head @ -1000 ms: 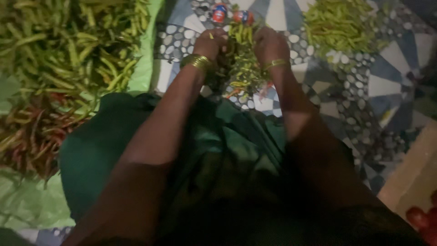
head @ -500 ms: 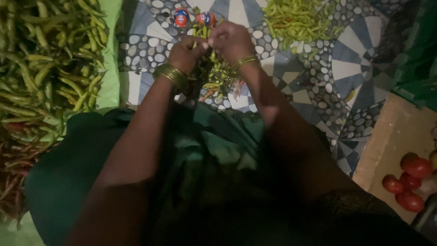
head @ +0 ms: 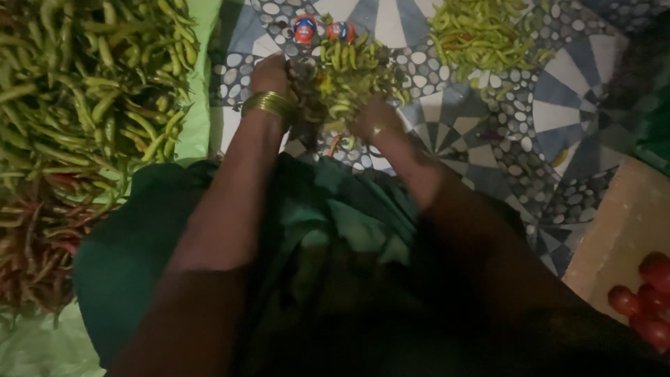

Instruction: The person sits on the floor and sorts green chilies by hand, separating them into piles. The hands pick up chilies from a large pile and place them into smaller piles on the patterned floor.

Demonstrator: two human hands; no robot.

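Note:
A small heap of green chillies (head: 349, 80) lies on the patterned blue-and-white floor (head: 579, 84) in front of my lap. My left hand (head: 271, 73), with gold bangles at the wrist, rests at the heap's left edge. My right hand (head: 373, 120) is pressed into the heap's lower right side, fingers buried among the chillies. Whether either hand has closed on chillies is hidden. My green garment (head: 328, 230) fills the lower middle.
A large pile of green chillies (head: 91, 91) on a light green sheet fills the left, with red chillies (head: 35, 244) below it. A second green chilli pile (head: 481, 31) lies at top right. Two small round red-blue objects (head: 321, 29) sit beyond the heap. Red tomatoes (head: 645, 297) at bottom right.
My hands have spread apart to either side of the small chilli heap; earlier they were close together at its top. The view has shifted a little.

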